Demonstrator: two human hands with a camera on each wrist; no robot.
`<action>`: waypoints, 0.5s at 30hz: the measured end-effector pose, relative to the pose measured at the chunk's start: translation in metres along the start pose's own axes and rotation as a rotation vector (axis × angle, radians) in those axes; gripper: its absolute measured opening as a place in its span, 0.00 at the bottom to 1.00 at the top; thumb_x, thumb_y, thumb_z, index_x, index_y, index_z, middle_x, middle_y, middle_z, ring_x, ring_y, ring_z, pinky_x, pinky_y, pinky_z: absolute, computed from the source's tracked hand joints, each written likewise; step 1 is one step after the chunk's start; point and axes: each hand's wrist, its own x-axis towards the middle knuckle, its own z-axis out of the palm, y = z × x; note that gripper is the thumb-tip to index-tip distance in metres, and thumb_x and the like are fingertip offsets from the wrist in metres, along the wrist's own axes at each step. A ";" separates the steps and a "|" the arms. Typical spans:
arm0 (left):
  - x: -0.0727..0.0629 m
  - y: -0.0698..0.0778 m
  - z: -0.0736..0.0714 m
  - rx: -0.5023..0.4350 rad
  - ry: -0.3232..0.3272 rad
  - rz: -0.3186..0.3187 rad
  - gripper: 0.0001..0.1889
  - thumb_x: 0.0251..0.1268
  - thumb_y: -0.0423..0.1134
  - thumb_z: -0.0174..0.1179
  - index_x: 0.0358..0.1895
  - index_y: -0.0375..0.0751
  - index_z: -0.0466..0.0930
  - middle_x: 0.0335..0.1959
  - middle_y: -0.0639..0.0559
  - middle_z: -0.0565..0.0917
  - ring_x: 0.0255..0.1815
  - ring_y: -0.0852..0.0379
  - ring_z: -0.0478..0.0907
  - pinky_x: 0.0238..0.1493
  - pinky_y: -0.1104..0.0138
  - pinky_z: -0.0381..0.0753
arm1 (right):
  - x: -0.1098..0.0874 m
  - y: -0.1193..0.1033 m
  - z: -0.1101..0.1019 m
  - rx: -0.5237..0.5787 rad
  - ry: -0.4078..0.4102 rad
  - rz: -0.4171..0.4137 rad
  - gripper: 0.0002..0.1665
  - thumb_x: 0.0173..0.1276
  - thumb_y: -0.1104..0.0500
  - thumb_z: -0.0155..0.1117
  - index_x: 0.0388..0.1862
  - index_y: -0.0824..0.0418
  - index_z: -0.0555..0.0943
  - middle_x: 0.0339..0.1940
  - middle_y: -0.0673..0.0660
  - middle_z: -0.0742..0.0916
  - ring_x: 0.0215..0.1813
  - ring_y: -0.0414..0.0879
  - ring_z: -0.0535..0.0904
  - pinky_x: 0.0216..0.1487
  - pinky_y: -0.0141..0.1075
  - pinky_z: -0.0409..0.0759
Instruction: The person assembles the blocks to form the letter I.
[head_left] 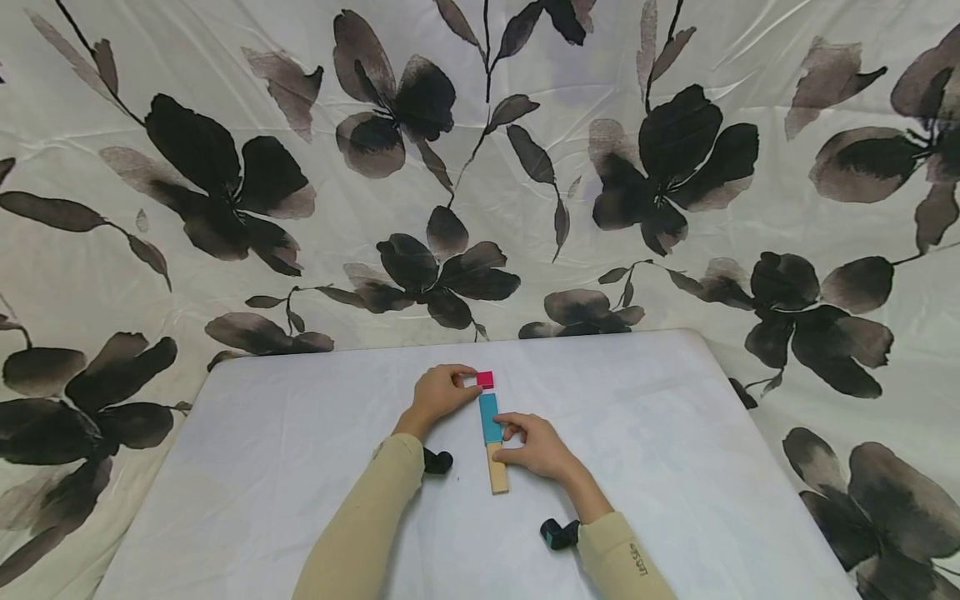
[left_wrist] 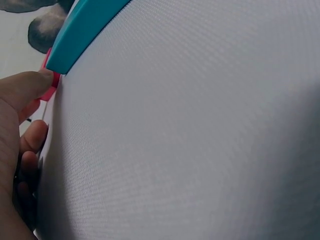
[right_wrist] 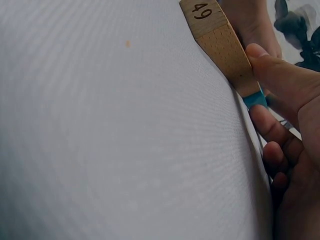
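Observation:
Three blocks lie in a column on the white table (head_left: 637,467). At the far end is a small red block (head_left: 485,380), which my left hand (head_left: 442,392) pinches between thumb and forefinger at its left side. A narrow gap separates it from the longer teal block (head_left: 489,418). Against the teal block's near end lies a plain wooden block (head_left: 497,471), with "49" marked on its end in the right wrist view. My right hand (head_left: 542,447) comes from the right, forefinger touching the teal block's edge and thumb on the wooden block; its other fingers curl beneath.
Behind the table hangs a pale cloth (head_left: 555,208) printed with dark flowers. The table's back edge runs just beyond the red block. Dark wrist devices (head_left: 438,462) show at both sleeves.

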 end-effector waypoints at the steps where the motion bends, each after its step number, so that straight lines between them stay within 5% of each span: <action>1: 0.000 0.000 0.000 0.000 0.000 -0.001 0.20 0.55 0.57 0.69 0.49 0.54 0.86 0.19 0.58 0.74 0.21 0.59 0.69 0.23 0.65 0.63 | 0.000 0.000 0.000 0.000 0.000 -0.001 0.33 0.56 0.50 0.76 0.61 0.54 0.79 0.35 0.45 0.80 0.36 0.44 0.69 0.38 0.37 0.68; 15: 0.000 0.001 0.000 0.000 -0.003 -0.011 0.20 0.55 0.57 0.69 0.49 0.54 0.86 0.18 0.57 0.74 0.20 0.59 0.68 0.23 0.65 0.62 | 0.000 0.001 0.000 -0.001 0.000 -0.009 0.33 0.56 0.50 0.76 0.61 0.55 0.79 0.35 0.45 0.80 0.35 0.44 0.69 0.37 0.37 0.68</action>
